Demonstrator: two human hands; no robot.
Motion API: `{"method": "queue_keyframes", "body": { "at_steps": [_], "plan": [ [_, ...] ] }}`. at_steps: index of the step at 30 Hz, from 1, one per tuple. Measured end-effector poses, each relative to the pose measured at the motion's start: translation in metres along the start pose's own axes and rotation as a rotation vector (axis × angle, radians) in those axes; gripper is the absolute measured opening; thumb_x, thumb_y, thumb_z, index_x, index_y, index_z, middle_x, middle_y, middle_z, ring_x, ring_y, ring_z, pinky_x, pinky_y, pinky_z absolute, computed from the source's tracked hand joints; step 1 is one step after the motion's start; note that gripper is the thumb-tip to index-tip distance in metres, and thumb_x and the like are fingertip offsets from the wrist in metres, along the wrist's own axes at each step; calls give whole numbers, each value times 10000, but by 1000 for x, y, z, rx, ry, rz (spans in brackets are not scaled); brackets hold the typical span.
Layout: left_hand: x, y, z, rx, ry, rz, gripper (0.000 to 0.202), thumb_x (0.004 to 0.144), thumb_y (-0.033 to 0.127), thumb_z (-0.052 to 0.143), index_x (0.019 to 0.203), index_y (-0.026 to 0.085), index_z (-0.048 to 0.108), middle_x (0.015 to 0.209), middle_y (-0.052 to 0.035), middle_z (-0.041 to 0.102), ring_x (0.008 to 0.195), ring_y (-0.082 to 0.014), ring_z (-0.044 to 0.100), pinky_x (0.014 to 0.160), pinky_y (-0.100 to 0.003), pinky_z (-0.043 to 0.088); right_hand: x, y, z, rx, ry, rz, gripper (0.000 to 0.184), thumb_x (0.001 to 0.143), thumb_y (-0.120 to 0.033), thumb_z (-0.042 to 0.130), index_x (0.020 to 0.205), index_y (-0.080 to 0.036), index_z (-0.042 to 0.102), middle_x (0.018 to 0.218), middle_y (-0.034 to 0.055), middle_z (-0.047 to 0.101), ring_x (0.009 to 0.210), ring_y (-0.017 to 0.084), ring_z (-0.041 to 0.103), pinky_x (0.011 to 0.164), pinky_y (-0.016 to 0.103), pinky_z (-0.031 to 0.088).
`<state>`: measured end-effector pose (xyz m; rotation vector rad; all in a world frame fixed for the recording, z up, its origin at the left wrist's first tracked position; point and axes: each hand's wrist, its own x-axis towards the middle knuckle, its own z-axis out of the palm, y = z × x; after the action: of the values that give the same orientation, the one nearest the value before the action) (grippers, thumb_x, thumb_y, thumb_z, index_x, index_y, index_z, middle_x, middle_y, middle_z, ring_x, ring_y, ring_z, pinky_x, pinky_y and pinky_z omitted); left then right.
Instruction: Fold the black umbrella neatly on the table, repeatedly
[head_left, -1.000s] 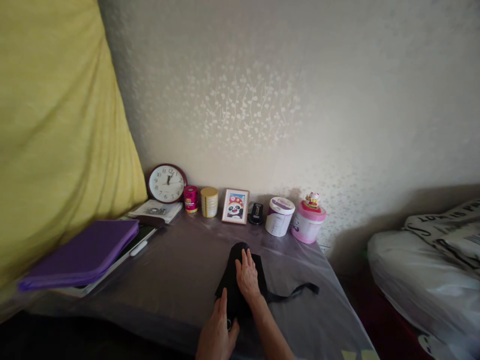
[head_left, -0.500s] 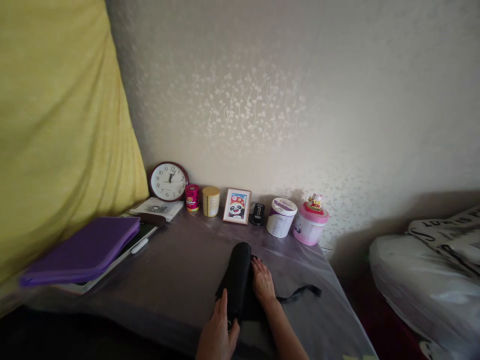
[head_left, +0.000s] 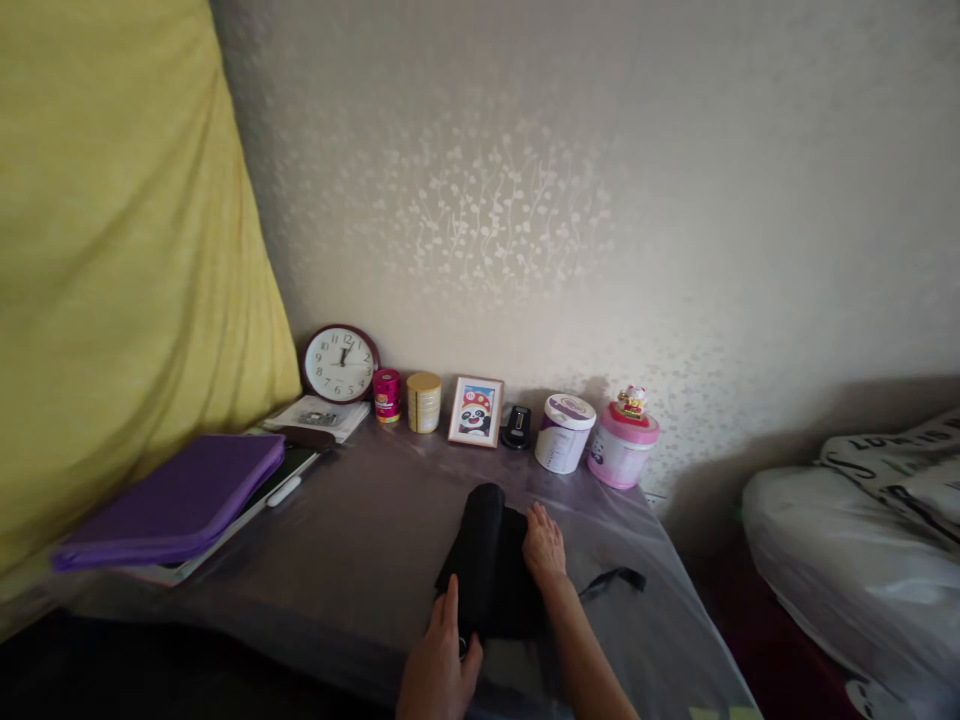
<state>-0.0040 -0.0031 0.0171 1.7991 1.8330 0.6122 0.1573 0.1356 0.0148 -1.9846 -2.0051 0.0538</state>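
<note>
A black folding umbrella lies on the table, its rolled body pointing away from me and a loose panel of its cloth spread out to the right. My left hand is wrapped round its near end, thumb on one side and fingers on the other. Flat on the outer edge of the spread cloth rests my right hand, fingers stretched out. A thin black strap trails over the tabletop to the right of my right wrist, and part of it is hidden behind the arm.
Along the wall stand a clock, a pink can, a yellow-lidded can, a panda picture frame, a black stapler-like object, a white tub and a pink tub. A purple folder lies left on the table.
My right hand has slid to the right, away from the rolled body, and more of the black cloth lies spread between them. My left hand stays at the near end.
</note>
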Motion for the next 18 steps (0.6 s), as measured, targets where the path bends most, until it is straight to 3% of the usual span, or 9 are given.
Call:
{"method": "queue_keyframes", "body": {
  "at_steps": [3,6,10,15,18],
  "plan": [
    [0,3,0,17,-11,-7,632,801,211,311,1388,71,123,1378,-168,359,1111,-204,521,880,-286,420,-1,-12,4,143,94,6,426,865,-131,281,1225,-59,498,1257,159,528,1173,207,483,984,306,362],
    [1,6,-1,60,-22,-14,642,792,185,330,1390,83,120,1370,-169,368,1089,-204,537,867,-282,428,-16,-35,19,272,125,-41,434,880,-223,295,1230,-48,483,1205,178,562,1123,226,528,942,333,415],
    [-2,8,-2,147,-51,-10,654,774,139,347,1389,86,131,1344,-182,397,1001,-206,587,797,-266,458,-36,-61,28,269,134,-87,441,884,-220,255,1210,-66,510,1308,196,463,1235,277,406,981,416,364],
    [-11,3,16,253,-127,-27,726,703,96,442,1383,168,198,1340,-166,415,816,-210,652,644,-248,491,-47,-81,11,234,78,129,546,868,-308,330,1350,-52,323,1374,279,319,1190,363,435,883,482,409],
    [-15,1,31,315,-105,-108,626,752,67,340,1353,233,280,1345,-121,427,728,-193,667,585,-257,500,-52,-86,3,197,42,153,572,845,-304,368,1370,-89,297,1406,268,261,1229,385,371,848,492,417]
  ]
}}
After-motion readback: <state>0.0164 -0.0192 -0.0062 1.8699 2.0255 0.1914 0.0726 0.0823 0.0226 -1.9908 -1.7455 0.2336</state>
